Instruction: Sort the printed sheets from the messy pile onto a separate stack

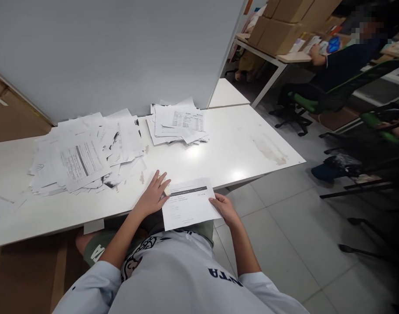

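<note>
A printed white sheet (188, 203) with a dark header bar hangs over the front edge of the white table (238, 148). My left hand (152, 195) lies on the table at the sheet's left edge, fingers stretched out, thumb on the paper; a small pale thing sits by its fingertip, too small to name. My right hand (224, 208) pinches the sheet's right edge. A wide, messy pile of printed papers (84, 152) lies to the left. A smaller stack of papers (178, 122) sits further back near the partition.
A grey partition wall (121, 52) stands behind the table. A faint stain (269, 150) marks the table's right part. At the right, another person (343, 61) sits on a green chair at a desk with cardboard boxes (284, 22). Tiled floor lies to my right.
</note>
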A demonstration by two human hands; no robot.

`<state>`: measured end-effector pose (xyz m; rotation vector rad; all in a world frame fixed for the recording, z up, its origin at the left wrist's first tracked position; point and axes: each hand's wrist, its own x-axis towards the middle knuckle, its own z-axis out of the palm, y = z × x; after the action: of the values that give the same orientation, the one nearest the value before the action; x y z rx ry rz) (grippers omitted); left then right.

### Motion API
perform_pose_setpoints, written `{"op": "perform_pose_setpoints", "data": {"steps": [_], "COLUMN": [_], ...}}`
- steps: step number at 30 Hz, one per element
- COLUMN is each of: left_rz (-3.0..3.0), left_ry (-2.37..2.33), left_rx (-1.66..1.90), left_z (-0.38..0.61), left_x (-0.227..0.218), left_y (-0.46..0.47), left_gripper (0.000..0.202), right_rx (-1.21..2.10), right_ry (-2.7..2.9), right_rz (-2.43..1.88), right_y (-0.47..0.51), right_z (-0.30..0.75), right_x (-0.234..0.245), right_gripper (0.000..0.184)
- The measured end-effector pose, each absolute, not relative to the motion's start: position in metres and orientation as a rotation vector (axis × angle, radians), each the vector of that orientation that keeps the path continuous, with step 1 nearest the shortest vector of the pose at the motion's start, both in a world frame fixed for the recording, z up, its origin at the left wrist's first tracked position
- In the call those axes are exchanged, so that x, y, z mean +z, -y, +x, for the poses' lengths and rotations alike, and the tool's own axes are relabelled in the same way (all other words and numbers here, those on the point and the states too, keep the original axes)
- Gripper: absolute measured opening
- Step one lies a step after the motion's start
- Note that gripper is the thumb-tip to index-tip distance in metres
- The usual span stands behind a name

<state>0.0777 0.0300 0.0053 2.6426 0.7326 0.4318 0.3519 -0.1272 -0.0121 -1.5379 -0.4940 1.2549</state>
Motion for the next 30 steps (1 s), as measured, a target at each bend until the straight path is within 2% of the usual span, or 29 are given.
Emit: {"op": "perform_pose_setpoints", "data": {"steps": [9, 15, 25, 30], "left_rz": [2.63, 2.69, 2.751, 2.678], "left_ry": [-0.697, -0.7, -0.692, -0.7], "left_rx": [0.436, 0.4, 0.419, 0.427], "left_z": [0.08, 0.082, 0.084, 0.082], "left_x": [0.007, 0.002, -0.003, 0.0], "left_y": [-0.036, -0.037, -0.042, -0.037], "left_gripper": [0.056, 0.056, 0.049, 0.051], "right_rx": [1.204, 1.202, 1.142, 0.92], "right_ry": [0.498, 0.457, 0.591, 0.784], "right_rz": [-1.482, -1.44, -1.567, -1.706], "right_y": [0.122, 0.12, 0.107, 0.102], "right_z": [0.349, 0.344, 0.355, 0.377], "right_x": [-0.017, -0.023, -0.003, 0.017], "right_gripper": [0.058, 0.057, 0.044, 0.033]}}
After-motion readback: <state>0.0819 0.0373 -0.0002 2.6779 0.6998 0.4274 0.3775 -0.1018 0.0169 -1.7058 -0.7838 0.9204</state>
